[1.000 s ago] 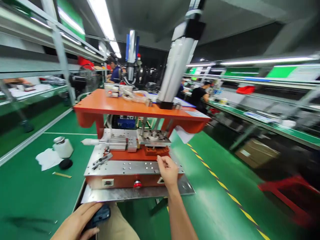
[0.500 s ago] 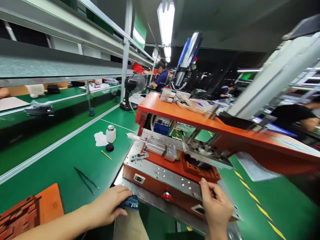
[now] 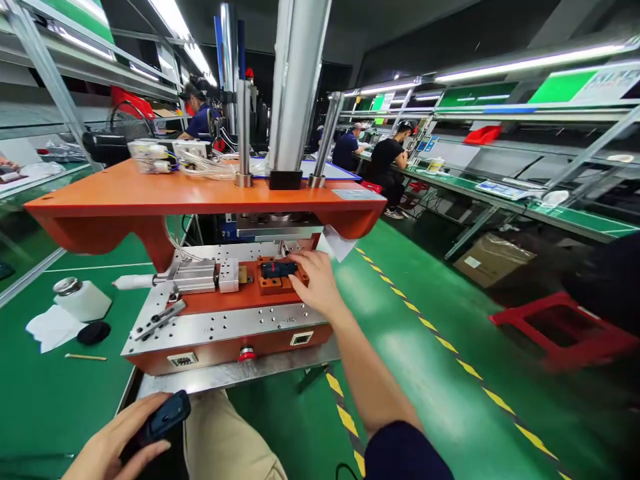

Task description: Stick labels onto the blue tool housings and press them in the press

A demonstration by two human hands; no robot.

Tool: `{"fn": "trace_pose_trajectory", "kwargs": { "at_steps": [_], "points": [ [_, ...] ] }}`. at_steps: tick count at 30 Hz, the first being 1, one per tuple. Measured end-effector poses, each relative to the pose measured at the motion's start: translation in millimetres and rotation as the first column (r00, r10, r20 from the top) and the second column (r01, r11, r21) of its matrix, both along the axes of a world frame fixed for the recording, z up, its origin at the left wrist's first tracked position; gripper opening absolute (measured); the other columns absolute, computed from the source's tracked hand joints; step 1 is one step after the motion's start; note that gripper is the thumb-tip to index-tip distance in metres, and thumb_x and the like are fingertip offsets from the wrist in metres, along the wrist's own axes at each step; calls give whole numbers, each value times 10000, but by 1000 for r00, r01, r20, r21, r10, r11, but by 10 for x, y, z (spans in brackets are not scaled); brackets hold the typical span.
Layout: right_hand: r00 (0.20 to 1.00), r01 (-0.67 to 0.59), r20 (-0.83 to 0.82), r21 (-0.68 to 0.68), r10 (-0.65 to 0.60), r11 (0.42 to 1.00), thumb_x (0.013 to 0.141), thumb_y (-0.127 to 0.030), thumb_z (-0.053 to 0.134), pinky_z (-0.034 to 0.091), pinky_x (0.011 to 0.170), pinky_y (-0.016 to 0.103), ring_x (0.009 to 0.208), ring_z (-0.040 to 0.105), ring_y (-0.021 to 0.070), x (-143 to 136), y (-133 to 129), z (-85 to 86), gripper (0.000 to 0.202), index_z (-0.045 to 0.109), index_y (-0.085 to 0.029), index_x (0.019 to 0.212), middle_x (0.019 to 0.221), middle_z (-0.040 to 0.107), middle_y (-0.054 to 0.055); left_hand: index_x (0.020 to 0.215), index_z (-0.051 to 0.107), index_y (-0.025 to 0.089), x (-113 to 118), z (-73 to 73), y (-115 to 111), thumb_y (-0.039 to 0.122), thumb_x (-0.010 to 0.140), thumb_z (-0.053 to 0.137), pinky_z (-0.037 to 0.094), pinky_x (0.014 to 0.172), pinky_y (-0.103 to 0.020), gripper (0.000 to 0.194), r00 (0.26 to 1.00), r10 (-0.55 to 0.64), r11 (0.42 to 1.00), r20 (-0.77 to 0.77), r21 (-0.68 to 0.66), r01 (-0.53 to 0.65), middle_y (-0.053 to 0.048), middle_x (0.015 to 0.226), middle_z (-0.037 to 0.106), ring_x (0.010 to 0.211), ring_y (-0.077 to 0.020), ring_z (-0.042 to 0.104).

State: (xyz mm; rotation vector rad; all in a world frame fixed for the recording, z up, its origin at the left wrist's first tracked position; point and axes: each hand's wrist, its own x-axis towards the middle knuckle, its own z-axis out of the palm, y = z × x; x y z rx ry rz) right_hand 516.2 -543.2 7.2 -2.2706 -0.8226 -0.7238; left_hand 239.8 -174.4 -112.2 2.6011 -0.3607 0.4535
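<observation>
My left hand (image 3: pixel 123 437), low at the left, is closed around a dark blue plastic housing (image 3: pixel 170 415) with a rounded end. That housing is above my lap, in front of the press. My right hand (image 3: pixel 316 283) reaches under the press's orange top plate. Its thumb and fingers are on either side of the right end of a dark plastic part (image 3: pixel 275 269) with a red mark. This part lies in an orange nest block (image 3: pixel 267 288) on the press base (image 3: pixel 225 330). My fingers partly hide its right end.
Left of the nest is a pneumatic cylinder (image 3: pixel 195 277). A red button (image 3: pixel 247 353) is on the base's front. On the green bench are a white bottle (image 3: pixel 85 300), a black cap (image 3: pixel 94 333) and a wooden stick (image 3: pixel 86 357). A red stool (image 3: pixel 555 333) stands at right; people sit beyond.
My view has swung right, facing the press squarely. My right hand has moved from the base's front edge to the part in the nest. My left hand still holds the dark blue housing.
</observation>
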Motion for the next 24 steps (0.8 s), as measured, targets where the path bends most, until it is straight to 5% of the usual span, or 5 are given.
{"fn": "trace_pose_trajectory", "kwargs": {
  "at_steps": [6,10,15,21,24],
  "points": [
    [943,-271,-277,-314,185,910,757,-214,787,465,1034,486,1125,615,303,594,47,197,277,712,-178,1021,1080,729,99,1355,615,348,568,1019,-623,460,925,661,580,981,-292,447,999,-38,999,13,27,38,-30,1387,655,1199,-258,685],
    [974,-174,-158,-48,164,984,859,-238,710,512,999,463,1109,651,280,410,-18,135,268,675,-192,1121,1149,715,111,1334,629,270,1260,1491,-1093,502,934,645,573,995,-341,463,996,-86,996,11,-35,87,-66,1310,703,1173,-272,693],
    [999,3,37,464,-23,886,942,-274,627,505,1062,453,1207,623,253,-199,-433,-95,353,601,-245,1292,1283,658,97,1339,636,224,2151,1665,-1517,370,911,676,577,948,-390,454,993,-93,995,-70,-34,90,-78,1261,736,1126,-300,712],
    [985,173,-125,602,-122,780,914,-321,674,511,1055,475,1194,630,274,-614,-1039,-517,403,621,-226,1302,1313,634,121,1346,641,189,2707,1631,-1771,279,936,616,550,984,-436,420,972,-101,972,-211,188,142,-119,1260,733,1143,-322,706],
    [955,280,-264,643,-137,713,890,-397,697,515,1038,470,1170,636,278,-613,-1174,-699,436,636,-199,1274,1303,642,138,1474,517,147,2735,1479,-1871,449,1013,498,416,1154,-498,551,972,-142,948,-190,257,188,-168,1540,496,1418,-332,487]
  ]
}}
